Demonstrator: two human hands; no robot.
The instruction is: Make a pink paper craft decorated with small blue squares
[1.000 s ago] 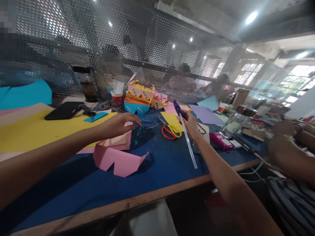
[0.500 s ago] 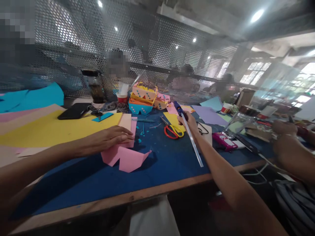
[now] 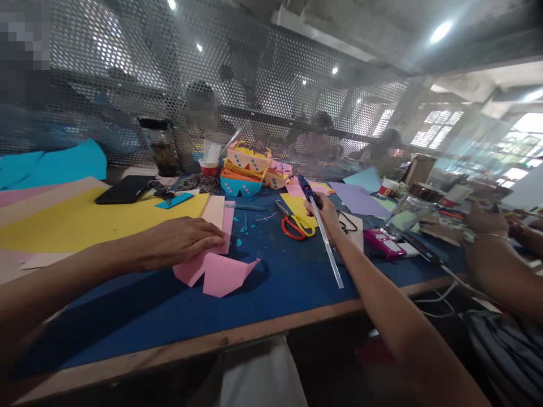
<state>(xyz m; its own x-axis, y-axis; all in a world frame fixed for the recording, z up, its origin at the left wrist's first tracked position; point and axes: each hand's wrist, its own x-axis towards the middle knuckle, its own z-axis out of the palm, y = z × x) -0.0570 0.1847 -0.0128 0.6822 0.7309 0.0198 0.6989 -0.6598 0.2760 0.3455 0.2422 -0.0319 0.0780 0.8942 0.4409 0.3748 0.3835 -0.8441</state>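
Head camera view: I saw the left hand (image 3: 184,240) lying flat, palm down, fingers outstretched, across a pink sheet (image 3: 228,226) on the blue tabletop (image 3: 284,288). Just beside it, on the near side, stood a notched pink paper piece (image 3: 223,275); whether the hand touched it, I couldn't tell. The right hand (image 3: 326,212) was wrapped around a blue tool (image 3: 304,186), its clear stick (image 3: 328,247) slanting back toward the tabletop's front edge. Red-and-yellow-handled scissors (image 3: 296,227) lay between both hands.

Slim translucent rod (image 3: 326,240), blue far end, slants in right hand (image 3: 323,213). Notched pink paper strip (image 3: 221,276), bent, on blue desk (image 3: 288,285).
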